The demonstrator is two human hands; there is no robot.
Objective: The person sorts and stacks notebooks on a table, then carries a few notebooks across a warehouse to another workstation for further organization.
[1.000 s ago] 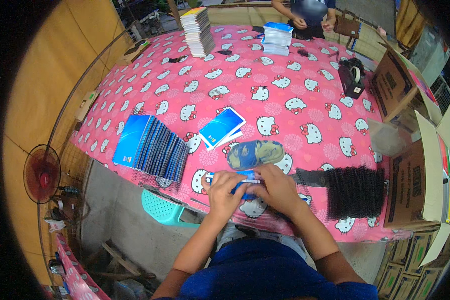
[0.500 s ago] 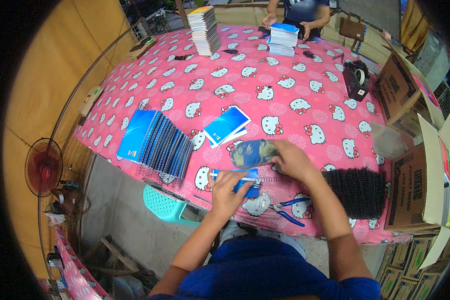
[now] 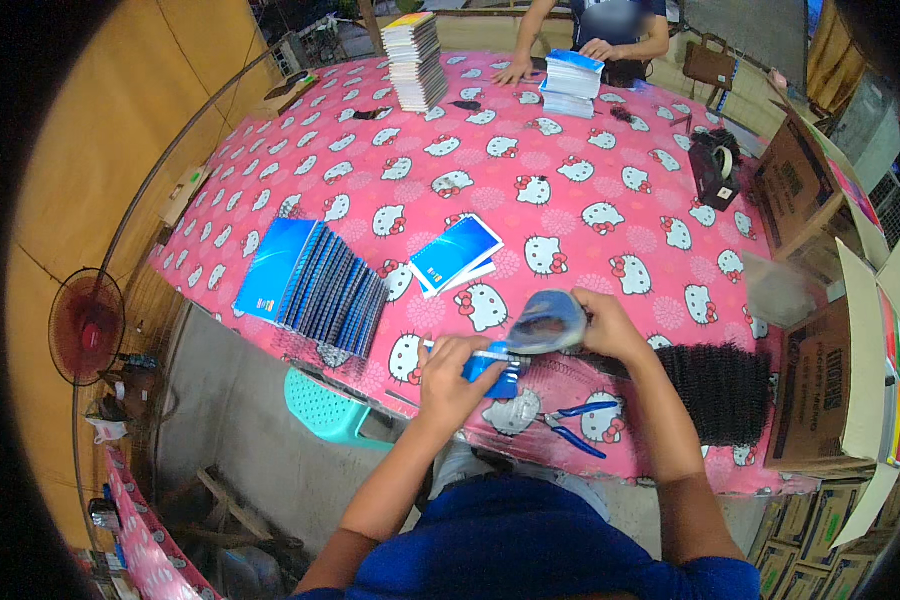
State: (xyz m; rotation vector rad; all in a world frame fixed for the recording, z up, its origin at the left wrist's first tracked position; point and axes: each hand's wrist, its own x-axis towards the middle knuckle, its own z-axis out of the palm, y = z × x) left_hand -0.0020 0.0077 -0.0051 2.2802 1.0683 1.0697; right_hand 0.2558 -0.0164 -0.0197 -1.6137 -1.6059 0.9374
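Note:
My left hand (image 3: 450,378) is closed on a small blue pocket notebook (image 3: 502,384) and holds it against the table near the front edge. Its thumb and fingers lie across the cover. My right hand (image 3: 610,326) grips one end of an oval, sole-shaped object (image 3: 550,320) with blue and khaki patches, tilted over the notebook's right edge. What exactly this object is, I cannot tell. A thin dark spiral wire (image 3: 562,372) runs out to the right from the notebook, partly blurred. Close below lie cutting pliers (image 3: 576,438) with blue handles, jaws toward the notebook.
Bound blue notebooks (image 3: 315,285) stand in a row at left; loose ones (image 3: 455,252) lie mid-table. Black coils (image 3: 718,392) and cardboard boxes (image 3: 815,375) are at right, with a tape dispenser (image 3: 712,178) beyond. Across the table, a person's hands (image 3: 515,72) are near stacked booklets (image 3: 570,85).
My right hand has moved slightly right with the patched oval object, which now tilts up and meets the notebook's edge. My left hand stays put. The other person's hands have shifted.

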